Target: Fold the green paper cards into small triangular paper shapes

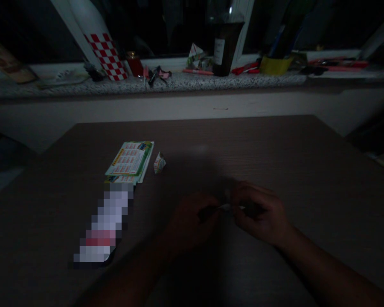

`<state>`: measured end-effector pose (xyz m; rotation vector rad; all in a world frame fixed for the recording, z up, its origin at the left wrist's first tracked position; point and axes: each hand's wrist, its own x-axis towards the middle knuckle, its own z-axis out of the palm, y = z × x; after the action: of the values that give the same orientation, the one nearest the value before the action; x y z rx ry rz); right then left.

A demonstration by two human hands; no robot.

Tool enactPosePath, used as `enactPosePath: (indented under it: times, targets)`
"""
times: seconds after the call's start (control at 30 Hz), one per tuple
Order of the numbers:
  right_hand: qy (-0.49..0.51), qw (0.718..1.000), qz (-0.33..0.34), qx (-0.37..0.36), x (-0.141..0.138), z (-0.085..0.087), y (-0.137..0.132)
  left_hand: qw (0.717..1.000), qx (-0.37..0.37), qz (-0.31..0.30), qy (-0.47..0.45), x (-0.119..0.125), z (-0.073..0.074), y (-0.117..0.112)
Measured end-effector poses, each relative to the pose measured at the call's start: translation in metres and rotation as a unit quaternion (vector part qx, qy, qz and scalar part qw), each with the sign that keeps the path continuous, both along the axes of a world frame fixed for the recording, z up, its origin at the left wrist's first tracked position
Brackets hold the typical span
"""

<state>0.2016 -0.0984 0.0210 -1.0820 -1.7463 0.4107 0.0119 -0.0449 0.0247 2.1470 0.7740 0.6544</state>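
Note:
The scene is very dark. My left hand [192,219] and my right hand [259,213] meet low over the brown table [275,149], fingers curled and pinched around a small pale piece of paper [225,207] held between them. Its shape is hard to make out. To the left lies a stack of printed green and white leaflets [131,160], with a small folded paper shape [159,163] standing just right of it. A blurred flat object [104,226] lies nearer the front left.
A stone windowsill [179,83] runs behind the table, holding a dark bottle [225,47], a red-and-white checkered object [107,55], a small red jar [135,64], a yellow-green cup [275,64], pens and paper scraps.

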Motion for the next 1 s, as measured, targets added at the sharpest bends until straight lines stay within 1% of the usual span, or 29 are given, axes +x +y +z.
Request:
enactPosePath:
  times: [0.13,0.3,0.4,0.53,0.63,0.77,0.83,0.9,1.0]
  targets:
    - [-0.036,0.999,0.01,0.033,-0.003,0.002,0.001,0.995,0.087,-0.026,-0.028,0.0,-0.002,-0.001]
    - [-0.082,0.995,0.017,0.061,-0.007,0.005,0.001,0.985,0.155,-0.048,-0.062,-0.001,0.0,-0.002]
    - [-0.075,0.996,0.013,0.056,-0.005,0.005,0.0,0.981,0.161,-0.038,-0.098,-0.003,0.002,-0.002]
    - [-0.041,0.998,-0.007,0.048,0.002,0.004,0.0,0.982,0.127,0.002,-0.137,-0.005,0.005,0.001]
    - [-0.022,0.998,-0.015,0.059,0.007,0.003,0.001,0.985,0.092,0.031,-0.144,-0.007,0.005,0.004]
    - [-0.018,0.996,-0.004,0.082,0.008,0.002,0.003,0.989,0.068,0.036,-0.13,-0.008,0.003,0.005]
    - [-0.025,0.995,-0.008,0.097,0.007,0.003,0.004,0.989,0.084,0.045,-0.112,-0.008,0.003,0.004]
    - [-0.039,0.993,-0.012,0.115,0.006,0.004,0.005,0.986,0.123,0.049,-0.098,-0.007,0.004,0.003]
    - [-0.073,0.988,-0.007,0.138,0.004,0.005,0.005,0.978,0.19,0.028,-0.085,-0.005,0.007,-0.001]
